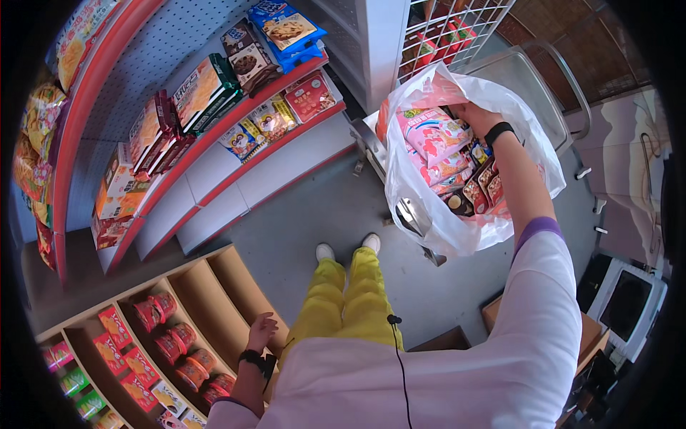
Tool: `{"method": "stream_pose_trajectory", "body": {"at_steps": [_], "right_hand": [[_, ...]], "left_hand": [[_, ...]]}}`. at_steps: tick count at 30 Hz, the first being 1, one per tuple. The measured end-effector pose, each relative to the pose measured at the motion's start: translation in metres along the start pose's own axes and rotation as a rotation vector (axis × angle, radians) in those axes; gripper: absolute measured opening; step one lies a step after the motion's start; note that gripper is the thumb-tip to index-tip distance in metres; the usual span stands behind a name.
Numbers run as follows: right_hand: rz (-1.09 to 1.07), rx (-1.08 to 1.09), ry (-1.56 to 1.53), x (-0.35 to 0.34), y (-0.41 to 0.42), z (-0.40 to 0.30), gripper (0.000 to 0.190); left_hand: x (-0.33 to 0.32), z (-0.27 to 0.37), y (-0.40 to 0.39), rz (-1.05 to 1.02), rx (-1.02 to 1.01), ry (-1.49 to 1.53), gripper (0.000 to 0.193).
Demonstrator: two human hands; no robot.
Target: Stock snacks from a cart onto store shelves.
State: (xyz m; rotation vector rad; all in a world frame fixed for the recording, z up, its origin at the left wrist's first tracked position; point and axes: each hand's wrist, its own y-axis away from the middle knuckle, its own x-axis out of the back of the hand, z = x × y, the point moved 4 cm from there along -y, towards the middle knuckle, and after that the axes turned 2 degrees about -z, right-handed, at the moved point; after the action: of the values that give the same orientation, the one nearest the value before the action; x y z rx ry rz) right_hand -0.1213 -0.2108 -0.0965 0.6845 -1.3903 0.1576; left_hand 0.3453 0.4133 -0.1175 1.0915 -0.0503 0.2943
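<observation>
My right hand (472, 118) reaches into a large white plastic bag (407, 190), at its far side. Its fingers are hidden behind the wrist and the bag's contents, so its grip does not show. Beside it lie pink snack packets (434, 134), stacked one on another. Several dark red snack packs (482, 187) fill the near right part of the bag. My left hand (262, 328) hangs low at my side, above the edge of a cardboard-coloured shelf unit (214, 300). Its fingers are slightly spread and hold nothing.
A red-edged store shelf (225, 112) curves along the left, bearing biscuit boxes (206, 94) and cookie bags (284, 32). Red instant-noodle tubs (174, 343) stand in the lower-left unit. A metal cart (536, 91) and a white wire rack (455, 32) are beyond the bag.
</observation>
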Motion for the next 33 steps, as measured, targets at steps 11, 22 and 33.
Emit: {"method": "stream_pose_trajectory", "body": {"at_steps": [11,22,33], "right_hand": [[-0.088,-0.124,-0.671,0.003,0.045,0.018,0.040],[0.433,0.420,0.118,0.154,0.140,-0.057,0.019],[0.232,0.419,-0.317,0.259,0.198,-0.158,0.040]], "left_hand": [[-0.021,0.048,-0.012,0.002,-0.059,-0.118,0.028],[-0.095,0.177,-0.002,-0.115,-0.475,-0.486,0.032],[-0.219,0.397,0.122,-0.368,-1.162,-0.314,0.086]]}}
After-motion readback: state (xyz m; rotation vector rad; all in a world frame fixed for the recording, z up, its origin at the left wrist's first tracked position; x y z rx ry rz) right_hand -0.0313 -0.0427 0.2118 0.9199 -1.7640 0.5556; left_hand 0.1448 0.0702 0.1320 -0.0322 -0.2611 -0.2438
